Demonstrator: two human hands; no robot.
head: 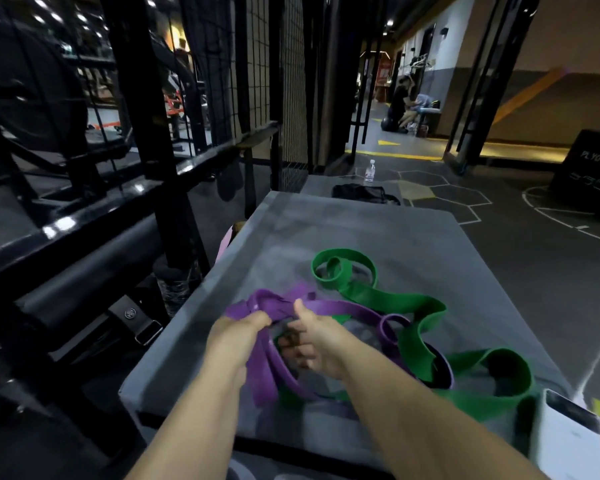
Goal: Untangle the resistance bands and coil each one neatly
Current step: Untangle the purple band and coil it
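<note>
A purple resistance band (340,308) lies tangled with a wider green resistance band (392,299) on a grey padded box (326,226). My left hand (238,332) grips a bunch of purple loops at the box's left side, with strands hanging down past my wrist. My right hand (317,341) is just beside it, its thumb raised against the purple band and its fingers curled around a strand below. The green band runs from a small curl at the far side to broad loops at the near right, crossing over and under the purple one.
A black metal rack (146,140) and wire mesh stand close on the left. A white device (568,431) sits at the box's near right corner. Beyond the box lie a dark bag (361,195) and a water bottle (370,172). People sit far down the corridor.
</note>
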